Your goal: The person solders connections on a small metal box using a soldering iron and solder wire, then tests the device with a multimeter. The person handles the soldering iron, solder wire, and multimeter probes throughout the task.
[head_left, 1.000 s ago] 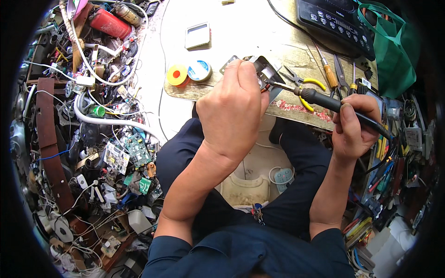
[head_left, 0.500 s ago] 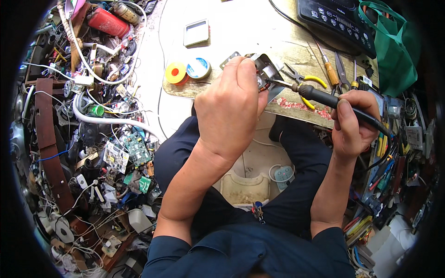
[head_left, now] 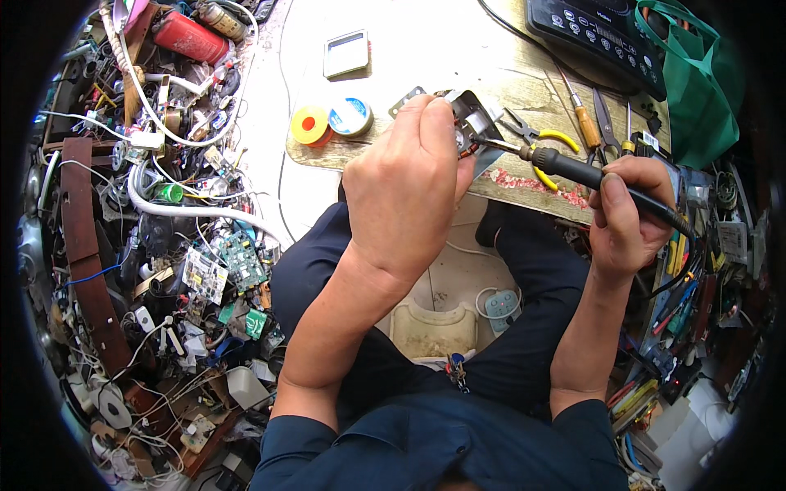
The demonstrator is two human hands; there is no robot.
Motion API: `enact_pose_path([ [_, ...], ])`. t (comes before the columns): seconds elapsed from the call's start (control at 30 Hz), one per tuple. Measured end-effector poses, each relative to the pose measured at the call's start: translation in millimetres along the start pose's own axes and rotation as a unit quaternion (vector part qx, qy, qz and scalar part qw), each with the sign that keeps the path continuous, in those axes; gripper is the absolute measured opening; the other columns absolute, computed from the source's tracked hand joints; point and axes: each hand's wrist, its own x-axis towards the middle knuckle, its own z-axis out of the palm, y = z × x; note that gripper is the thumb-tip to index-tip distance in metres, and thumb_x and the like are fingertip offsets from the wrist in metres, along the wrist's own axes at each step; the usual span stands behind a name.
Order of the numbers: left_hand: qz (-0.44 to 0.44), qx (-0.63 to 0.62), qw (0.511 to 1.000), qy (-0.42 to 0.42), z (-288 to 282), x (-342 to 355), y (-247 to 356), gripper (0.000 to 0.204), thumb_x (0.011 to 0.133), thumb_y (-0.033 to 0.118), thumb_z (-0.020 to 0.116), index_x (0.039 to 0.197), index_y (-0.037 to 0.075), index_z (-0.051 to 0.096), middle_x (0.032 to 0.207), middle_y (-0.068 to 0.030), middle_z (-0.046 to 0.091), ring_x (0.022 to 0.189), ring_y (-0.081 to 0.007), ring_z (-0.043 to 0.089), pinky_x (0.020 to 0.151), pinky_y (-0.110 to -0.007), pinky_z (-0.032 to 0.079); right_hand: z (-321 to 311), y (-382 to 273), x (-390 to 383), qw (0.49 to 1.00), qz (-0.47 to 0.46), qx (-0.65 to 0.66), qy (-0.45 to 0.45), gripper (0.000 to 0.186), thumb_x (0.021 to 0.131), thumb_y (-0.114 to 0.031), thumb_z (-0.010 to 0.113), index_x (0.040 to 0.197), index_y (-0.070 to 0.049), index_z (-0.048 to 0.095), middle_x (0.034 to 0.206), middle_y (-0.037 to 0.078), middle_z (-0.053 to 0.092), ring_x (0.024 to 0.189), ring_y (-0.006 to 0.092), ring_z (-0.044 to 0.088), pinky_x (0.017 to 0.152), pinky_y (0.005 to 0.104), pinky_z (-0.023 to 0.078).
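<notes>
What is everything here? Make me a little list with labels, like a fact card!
Left hand: holds a small metal part over the wooden board
Right hand: grips a black soldering iron, tip at the part
On the board: yellow tape roll, round tin, yellow-handled pliers, screwdriver
Left side: pile of wires and circuit boards
Top right: green bag

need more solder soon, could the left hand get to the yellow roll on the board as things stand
Probably not straight away: the left hand is gripping the small metal part. The yellow roll lies close beside it on the wooden board, nothing between.
</notes>
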Motion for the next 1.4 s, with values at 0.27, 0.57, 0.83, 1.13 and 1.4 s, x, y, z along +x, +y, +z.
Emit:
enact_pose_path([
  [0.27, 0.007, 0.004, 1.0, 0.003, 1.5, 0.2, -1.5, 0.046, 0.078, 0.017, 0.088, 0.115, 0.003, 0.064, 0.12, -0.0129, 0.075, 0.085, -0.0293, 0.077, 0.07, -0.037, 0.061, -1.6, 1.8, 1.1, 1.0, -0.003, -0.002, -0.002, 0.011, 0.092, -0.002, 0.073, 0.101, 0.002, 0.07, 0.087, 0.007, 0.068, 0.068, 0.0099, 0.063, 0.066, 0.0237, 0.051],
  [0.57, 0.012, 0.003, 1.0, 0.005, 2.3, 0.0, -2.2, 0.046, 0.078, 0.017, 0.089, 0.115, 0.002, 0.064, 0.121, -0.0134, 0.075, 0.085, -0.029, 0.077, 0.07, -0.037, 0.062, -1.1, 0.2, 0.5, 1.0, 0.0, -0.002, 0.003, 0.01, 0.092, -0.002, 0.073, 0.101, 0.002, 0.07, 0.088, 0.008, 0.068, 0.068, 0.0102, 0.064, 0.066, 0.0236, 0.051],
  [0.83, -0.007, -0.006, 1.0, -0.01, 0.3, -0.1, -0.1, 0.052, 0.079, 0.018, 0.09, 0.122, 0.002, 0.066, 0.122, -0.0147, 0.076, 0.098, -0.0315, 0.077, 0.079, -0.039, 0.062, -1.2, 0.6, 1.5, 1.0, 0.0, 0.004, -0.003, 0.011, 0.092, -0.002, 0.073, 0.101, 0.002, 0.07, 0.087, 0.008, 0.068, 0.066, 0.0098, 0.063, 0.064, 0.0232, 0.05],
  [1.13, 0.011, 0.004, 1.0, 0.003, 2.3, 0.5, -1.2, 0.046, 0.078, 0.017, 0.088, 0.114, 0.003, 0.064, 0.119, -0.0135, 0.075, 0.087, -0.0291, 0.077, 0.071, -0.037, 0.062, -1.3, -0.5, 1.6, 1.0, 0.005, 0.001, -0.003, 0.011, 0.093, -0.004, 0.074, 0.102, 0.002, 0.07, 0.087, 0.008, 0.068, 0.067, 0.0097, 0.063, 0.065, 0.0232, 0.05],
  [1.4, 0.01, 0.001, 1.0, 0.001, 1.4, 0.6, -1.5, 0.045, 0.079, 0.016, 0.088, 0.115, 0.003, 0.064, 0.12, -0.014, 0.075, 0.087, -0.0294, 0.077, 0.072, -0.037, 0.062, -1.8, 1.1, 1.1, 0.999, -0.031, 0.021, 0.012, 0.011, 0.092, -0.002, 0.07, 0.102, 0.003, 0.067, 0.084, 0.008, 0.066, 0.063, 0.0096, 0.059, 0.062, 0.0231, 0.047],
])
